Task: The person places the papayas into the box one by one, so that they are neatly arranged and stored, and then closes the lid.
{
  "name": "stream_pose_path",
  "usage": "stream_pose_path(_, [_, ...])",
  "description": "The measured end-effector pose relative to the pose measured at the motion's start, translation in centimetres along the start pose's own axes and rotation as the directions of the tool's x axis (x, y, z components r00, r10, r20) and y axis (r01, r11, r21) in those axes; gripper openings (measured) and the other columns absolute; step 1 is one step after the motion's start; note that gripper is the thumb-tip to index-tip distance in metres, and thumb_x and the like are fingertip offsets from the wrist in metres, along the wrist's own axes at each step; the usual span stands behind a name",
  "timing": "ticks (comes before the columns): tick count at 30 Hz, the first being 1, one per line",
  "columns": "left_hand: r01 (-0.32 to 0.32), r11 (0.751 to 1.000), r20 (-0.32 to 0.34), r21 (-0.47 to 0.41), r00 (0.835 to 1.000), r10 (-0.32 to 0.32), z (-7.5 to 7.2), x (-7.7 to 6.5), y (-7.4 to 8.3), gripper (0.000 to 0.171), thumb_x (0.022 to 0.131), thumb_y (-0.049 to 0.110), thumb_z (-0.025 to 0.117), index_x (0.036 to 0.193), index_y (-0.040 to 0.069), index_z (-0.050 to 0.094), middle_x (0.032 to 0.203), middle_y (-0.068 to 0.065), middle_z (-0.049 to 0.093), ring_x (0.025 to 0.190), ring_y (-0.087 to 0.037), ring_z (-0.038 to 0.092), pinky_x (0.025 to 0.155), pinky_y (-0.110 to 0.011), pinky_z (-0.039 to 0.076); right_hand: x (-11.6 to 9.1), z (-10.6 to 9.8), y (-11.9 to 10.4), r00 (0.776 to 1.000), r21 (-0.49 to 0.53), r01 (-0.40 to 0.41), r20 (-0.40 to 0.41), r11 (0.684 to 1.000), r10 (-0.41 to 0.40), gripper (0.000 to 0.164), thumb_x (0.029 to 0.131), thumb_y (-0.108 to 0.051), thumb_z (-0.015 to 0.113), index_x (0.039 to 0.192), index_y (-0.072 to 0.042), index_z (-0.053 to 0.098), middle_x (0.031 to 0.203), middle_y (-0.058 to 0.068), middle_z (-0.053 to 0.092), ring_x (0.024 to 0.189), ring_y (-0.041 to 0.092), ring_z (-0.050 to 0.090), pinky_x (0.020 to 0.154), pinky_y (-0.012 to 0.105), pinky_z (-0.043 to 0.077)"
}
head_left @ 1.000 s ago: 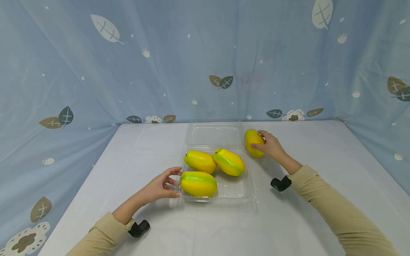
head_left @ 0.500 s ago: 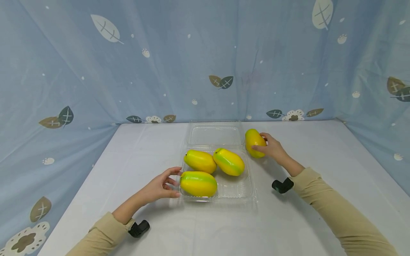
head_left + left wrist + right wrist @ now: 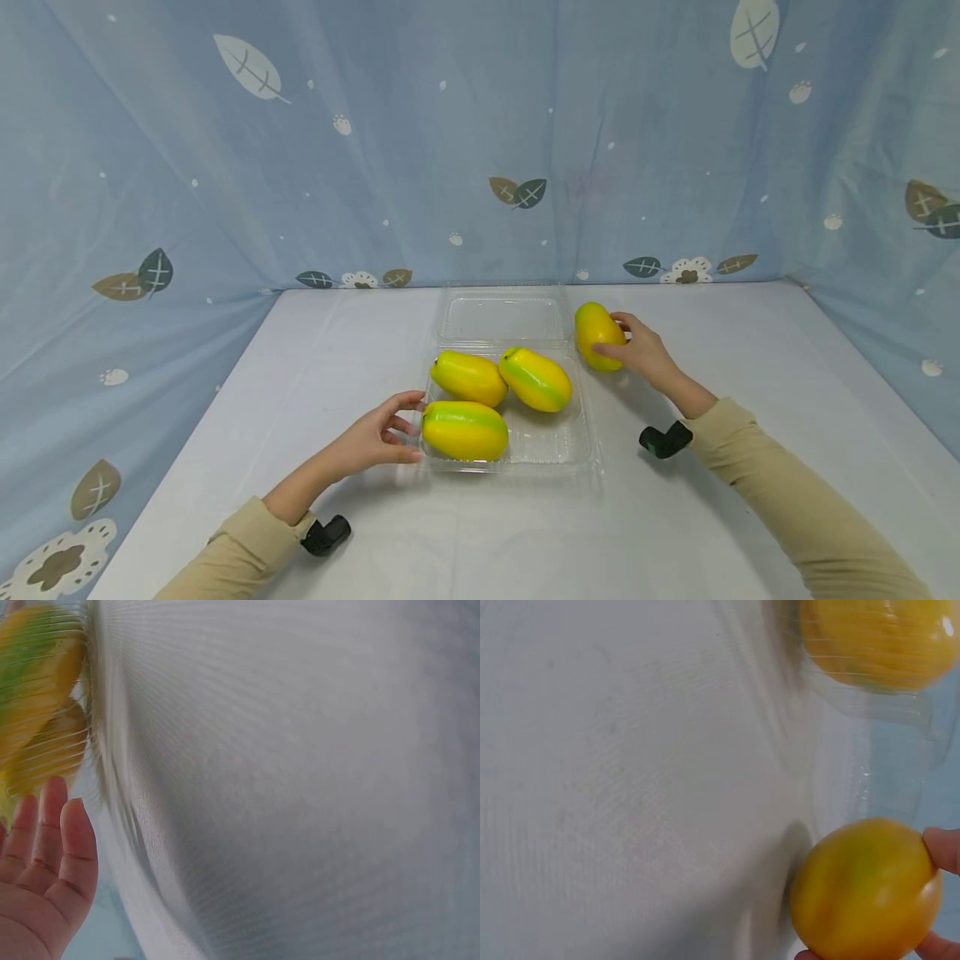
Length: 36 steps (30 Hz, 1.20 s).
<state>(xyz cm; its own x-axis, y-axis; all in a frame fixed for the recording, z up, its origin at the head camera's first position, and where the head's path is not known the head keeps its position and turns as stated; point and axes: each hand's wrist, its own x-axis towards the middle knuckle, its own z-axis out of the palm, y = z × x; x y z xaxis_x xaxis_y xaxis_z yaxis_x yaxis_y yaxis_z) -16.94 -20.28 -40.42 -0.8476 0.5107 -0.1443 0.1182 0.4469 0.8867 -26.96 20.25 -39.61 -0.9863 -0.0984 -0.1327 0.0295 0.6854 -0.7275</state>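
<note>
My right hand point(image 3: 643, 348) grips a yellow papaya point(image 3: 597, 335), thumb on its near side and fingers at its far side. In the right wrist view the papaya point(image 3: 866, 889) is close over the white cloth, fingertips at its edges. A clear plastic clamshell box point(image 3: 551, 446) holds three more yellow-green papayas: one at front left point(image 3: 465, 431), one behind it point(image 3: 470, 378) and one at back right point(image 3: 536, 380). Spread at the box's left wall is my left hand point(image 3: 375, 435), holding nothing. The left wrist view shows its fingers point(image 3: 51, 832) extended beside the ribbed wall.
The box's lid point(image 3: 504, 318) lies folded back behind it, left of the gripped papaya. White cloth point(image 3: 510, 542) covers the table. A blue leaf-patterned curtain point(image 3: 420, 150) hangs along the back and sides. Black cameras point(image 3: 665, 439) sit at both wrists.
My right hand and its papaya have shifted slightly to the right, beside the box. The left hand, the box and the papayas inside stay where they were.
</note>
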Motion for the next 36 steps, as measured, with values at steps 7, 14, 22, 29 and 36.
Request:
stream_pose_path(7, [-0.004,1.0,0.002,-0.003,1.0,0.004,0.0,0.0,0.1,0.076,0.08,0.018,0.071,0.14,0.005,0.028,0.135,-0.018,0.039,0.103,-0.027,0.05,0.081,-0.027,0.047,-1.1,-1.0,-0.5,0.998,0.013,0.059,-0.009,0.998,-0.059,0.075,0.085,-0.035,0.063,0.14,-0.001,0.026,0.138,0.025,0.034,0.111,0.038,0.043,0.089,0.048,0.042])
stream_pose_path(14, [-0.001,1.0,0.004,0.0,1.0,0.001,-0.1,0.0,0.1,0.076,0.08,0.018,0.071,0.14,0.005,0.028,0.135,-0.018,0.039,0.104,-0.027,0.05,0.082,-0.028,0.047,-2.5,-1.7,-1.4,0.993,0.009,0.118,-0.004,0.993,-0.118,0.072,0.085,-0.031,0.064,0.14,-0.002,0.028,0.138,0.022,0.036,0.11,0.039,0.044,0.085,0.047,0.044])
stream_pose_path(22, [0.008,1.0,0.007,-0.005,1.0,-0.008,0.0,0.0,0.0,0.075,0.08,0.017,0.071,0.141,0.006,0.028,0.136,-0.017,0.039,0.104,-0.026,0.05,0.082,-0.028,0.047,-4.6,-1.9,-2.5,0.978,0.015,0.208,0.0,0.978,-0.208,0.071,0.084,-0.023,0.067,0.14,-0.001,0.029,0.141,0.023,0.032,0.117,0.043,0.042,0.089,0.052,0.043])
stream_pose_path(29, [0.009,1.0,0.003,-0.003,1.0,-0.009,0.0,0.0,0.1,0.075,0.08,0.016,0.071,0.141,0.007,0.028,0.136,-0.017,0.039,0.104,-0.026,0.05,0.083,-0.029,0.047,-5.9,-1.3,-3.3,0.954,0.005,0.3,-0.001,0.954,-0.3,0.067,0.082,-0.017,0.069,0.137,0.0,0.034,0.138,0.023,0.037,0.111,0.04,0.048,0.087,0.05,0.046])
stream_pose_path(36, [0.014,1.0,0.008,-0.008,1.0,-0.014,-0.1,0.0,-0.1,0.074,0.08,0.016,0.07,0.141,0.007,0.028,0.136,-0.016,0.039,0.105,-0.026,0.05,0.084,-0.034,0.046,-7.0,-0.1,-3.7,0.924,0.038,0.381,0.003,0.924,-0.382,0.064,0.08,-0.012,0.071,0.133,0.0,0.038,0.134,0.022,0.041,0.11,0.037,0.047,0.088,0.051,0.044])
